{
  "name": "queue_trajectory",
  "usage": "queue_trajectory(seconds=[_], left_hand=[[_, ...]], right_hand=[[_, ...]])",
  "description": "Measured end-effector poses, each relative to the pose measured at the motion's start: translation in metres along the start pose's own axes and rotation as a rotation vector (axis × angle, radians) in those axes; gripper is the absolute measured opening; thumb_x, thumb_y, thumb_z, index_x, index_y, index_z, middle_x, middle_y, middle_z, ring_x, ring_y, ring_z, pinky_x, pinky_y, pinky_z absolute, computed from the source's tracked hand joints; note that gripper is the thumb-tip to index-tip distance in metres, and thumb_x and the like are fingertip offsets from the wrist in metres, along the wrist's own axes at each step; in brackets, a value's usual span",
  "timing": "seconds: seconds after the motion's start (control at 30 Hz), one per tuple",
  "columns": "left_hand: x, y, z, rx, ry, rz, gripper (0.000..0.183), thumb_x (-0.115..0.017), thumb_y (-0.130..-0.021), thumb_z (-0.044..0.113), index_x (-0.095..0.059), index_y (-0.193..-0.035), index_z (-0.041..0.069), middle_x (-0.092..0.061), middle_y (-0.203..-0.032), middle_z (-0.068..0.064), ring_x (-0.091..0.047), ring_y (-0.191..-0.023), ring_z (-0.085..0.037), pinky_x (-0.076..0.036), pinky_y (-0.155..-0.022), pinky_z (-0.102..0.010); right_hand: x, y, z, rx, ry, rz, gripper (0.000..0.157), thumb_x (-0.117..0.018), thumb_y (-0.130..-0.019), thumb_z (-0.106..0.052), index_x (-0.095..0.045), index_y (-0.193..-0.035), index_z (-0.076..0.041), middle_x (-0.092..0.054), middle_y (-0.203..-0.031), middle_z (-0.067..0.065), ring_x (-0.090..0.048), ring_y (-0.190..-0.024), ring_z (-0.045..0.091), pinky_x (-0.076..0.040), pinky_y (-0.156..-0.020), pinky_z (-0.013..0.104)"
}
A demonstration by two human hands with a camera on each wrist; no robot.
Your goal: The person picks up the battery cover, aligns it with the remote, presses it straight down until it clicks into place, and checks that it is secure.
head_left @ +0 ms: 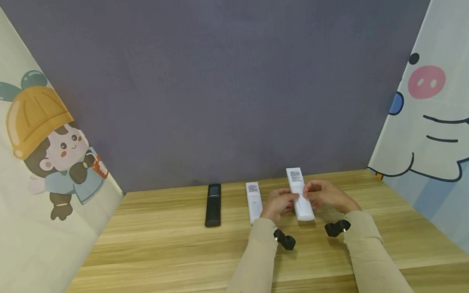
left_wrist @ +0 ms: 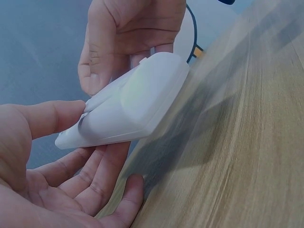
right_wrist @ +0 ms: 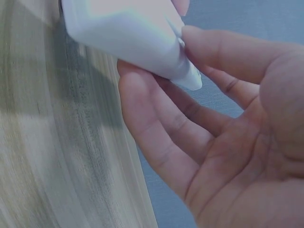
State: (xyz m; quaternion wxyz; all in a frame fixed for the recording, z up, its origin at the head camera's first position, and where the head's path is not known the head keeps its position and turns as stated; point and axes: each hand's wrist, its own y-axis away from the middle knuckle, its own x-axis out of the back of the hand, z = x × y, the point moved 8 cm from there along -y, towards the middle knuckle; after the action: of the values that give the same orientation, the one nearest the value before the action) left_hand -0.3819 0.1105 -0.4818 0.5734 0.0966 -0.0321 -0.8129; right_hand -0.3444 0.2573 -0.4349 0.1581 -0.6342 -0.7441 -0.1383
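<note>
A white remote control (head_left: 305, 211) is held above the table with its back up, showing a printed label and a battery cover. My left hand (head_left: 276, 204) grips its left side, thumb on the back and fingers curled underneath. From the other side my right hand (head_left: 329, 195) holds it the same way. Both thumbs press near the upper end of the battery cover (left_wrist: 107, 97), where a seam shows. In the right wrist view, the right thumb (right_wrist: 223, 50) sits at that seam on the white remote. The remote's button side is hidden.
A second white remote (head_left: 254, 202) lies back up on the wooden table (head_left: 164, 252), just left of my left hand. Further left lies a black remote (head_left: 213, 207). A grey panel (head_left: 224, 86) rises behind the table, with printed cloths (head_left: 444, 152) at both sides.
</note>
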Motion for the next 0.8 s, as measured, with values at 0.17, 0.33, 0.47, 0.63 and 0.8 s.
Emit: queue_trajectory(seconds=[0.17,0.33,0.47,0.63,0.8], left_hand=[[-0.0009,-0.0003,0.0004,-0.004,0.009,-0.004,0.030,-0.078,-0.087,0.011,-0.073,-0.116,0.005,-0.074,-0.088,-0.004,-0.063,-0.070,-0.013,-0.059,-0.078,-0.035],[-0.0017,-0.0006,0.0015,-0.015,0.008,-0.014,0.031,-0.077,-0.088,0.010,-0.072,-0.117,0.003,-0.076,-0.091,-0.007,-0.064,-0.070,-0.012,-0.060,-0.078,-0.035],[-0.0024,-0.0008,0.0017,-0.022,-0.002,-0.019,0.031,-0.077,-0.088,0.010,-0.072,-0.118,0.002,-0.077,-0.094,-0.009,-0.065,-0.071,-0.012,-0.061,-0.080,-0.035],[-0.0027,-0.0007,0.0014,-0.021,-0.001,-0.016,0.031,-0.077,-0.089,0.009,-0.072,-0.118,0.001,-0.078,-0.094,-0.010,-0.066,-0.071,-0.012,-0.061,-0.080,-0.036],[-0.0019,-0.0006,0.0018,-0.023,-0.001,-0.003,0.030,-0.076,-0.089,0.006,-0.071,-0.118,0.000,-0.077,-0.090,-0.009,-0.064,-0.067,-0.011,-0.061,-0.080,-0.037]], right_hand=[[-0.0003,-0.0004,-0.0003,0.000,-0.005,0.002,0.020,-0.065,-0.098,-0.009,-0.057,-0.108,0.006,-0.064,-0.121,0.023,-0.066,-0.092,0.025,-0.061,-0.076,0.049],[-0.0001,-0.0016,0.0014,-0.006,-0.004,0.008,0.019,-0.066,-0.098,-0.009,-0.057,-0.108,0.005,-0.065,-0.119,0.021,-0.066,-0.091,0.024,-0.061,-0.075,0.048],[0.0008,-0.0020,0.0021,-0.006,0.006,0.016,0.017,-0.066,-0.097,-0.007,-0.058,-0.106,0.005,-0.065,-0.118,0.021,-0.066,-0.090,0.024,-0.061,-0.075,0.048],[0.0013,-0.0025,0.0036,-0.017,0.022,0.031,0.016,-0.066,-0.096,-0.007,-0.059,-0.104,0.004,-0.065,-0.116,0.021,-0.066,-0.090,0.024,-0.061,-0.075,0.049],[0.0010,-0.0024,0.0031,-0.019,0.028,0.036,0.017,-0.067,-0.096,-0.008,-0.059,-0.105,0.004,-0.066,-0.115,0.019,-0.066,-0.089,0.023,-0.061,-0.075,0.049]])
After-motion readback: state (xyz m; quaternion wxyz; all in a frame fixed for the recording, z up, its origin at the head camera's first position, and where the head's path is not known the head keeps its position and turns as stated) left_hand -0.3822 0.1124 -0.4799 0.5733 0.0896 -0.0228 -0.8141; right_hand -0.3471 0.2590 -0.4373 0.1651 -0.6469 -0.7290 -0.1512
